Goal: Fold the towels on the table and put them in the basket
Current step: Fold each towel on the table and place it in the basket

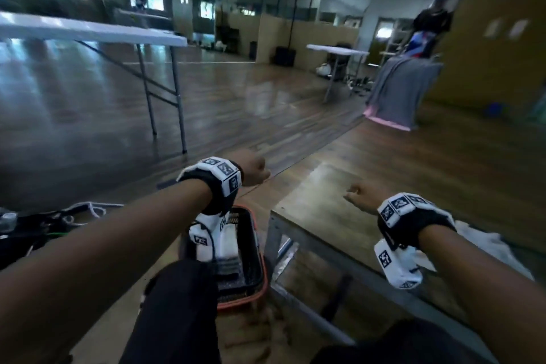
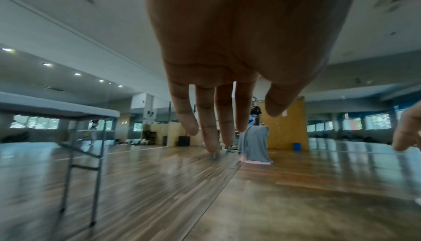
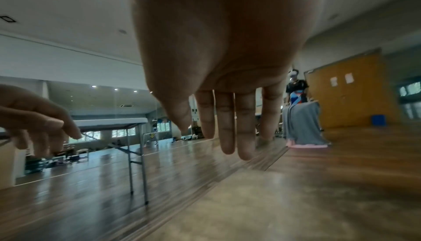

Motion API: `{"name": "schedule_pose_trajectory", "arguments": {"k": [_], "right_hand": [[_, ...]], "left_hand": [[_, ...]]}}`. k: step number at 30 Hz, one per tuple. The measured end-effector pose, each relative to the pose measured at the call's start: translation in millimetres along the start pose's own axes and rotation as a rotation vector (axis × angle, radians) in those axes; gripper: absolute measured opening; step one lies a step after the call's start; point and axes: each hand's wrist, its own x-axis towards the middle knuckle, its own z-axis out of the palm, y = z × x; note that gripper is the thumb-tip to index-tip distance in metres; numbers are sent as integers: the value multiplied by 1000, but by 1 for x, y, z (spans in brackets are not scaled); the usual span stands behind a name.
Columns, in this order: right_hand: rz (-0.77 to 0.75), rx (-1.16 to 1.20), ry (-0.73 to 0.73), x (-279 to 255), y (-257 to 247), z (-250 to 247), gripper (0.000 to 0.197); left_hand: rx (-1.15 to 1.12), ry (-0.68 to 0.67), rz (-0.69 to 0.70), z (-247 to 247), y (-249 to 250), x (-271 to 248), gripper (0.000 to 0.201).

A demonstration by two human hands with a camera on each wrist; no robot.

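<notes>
Both my hands hang above the brown table (image 1: 369,186) and hold nothing. My left hand (image 1: 254,170) hovers past the table's left edge, its fingers (image 2: 212,115) relaxed and pointing down. Over the table top, my right hand (image 1: 359,193) also has loose, straight fingers (image 3: 227,118). On the floor left of the table stands a dark basket (image 1: 261,260) with an orange rim. It holds a folded white towel (image 1: 229,248) on a darker one (image 1: 227,267), partly hidden by my left wrist camera. A crumpled white towel (image 1: 484,245) lies on the table under my right forearm.
A white folding table (image 1: 88,29) stands to the left and a second one (image 1: 336,50) farther back. A person (image 1: 431,21) stands at the far right behind a table draped in grey cloth (image 1: 399,91). Cables (image 1: 59,216) lie on the floor at left.
</notes>
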Motion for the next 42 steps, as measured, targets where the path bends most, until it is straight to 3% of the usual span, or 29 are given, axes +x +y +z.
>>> {"name": "schedule_pose_trajectory", "arguments": {"k": [5, 10, 15, 20, 24, 29, 33, 39, 42], "right_hand": [[124, -13, 103, -70, 72, -55, 30], [300, 9, 175, -125, 147, -70, 29], [496, 7, 114, -162, 218, -38, 28], [623, 66, 34, -171, 271, 29, 27], [584, -1, 88, -159, 288, 71, 32], [468, -29, 227, -128, 301, 108, 43], [529, -139, 196, -110, 313, 126, 43], [548, -220, 214, -109, 313, 125, 13], [577, -179, 208, -123, 312, 118, 13]], "left_hand": [[-16, 41, 168, -26, 91, 22, 36], [2, 47, 333, -11, 184, 47, 37], [79, -56, 512, 42, 260, 74, 35], [180, -303, 720, 123, 321, 94, 37], [159, -316, 771, 186, 344, 111, 47], [9, -312, 688, 236, 355, 124, 48], [61, -191, 680, 241, 367, 132, 31], [81, -187, 784, 232, 364, 129, 23], [114, -170, 856, 224, 353, 120, 27]]}}
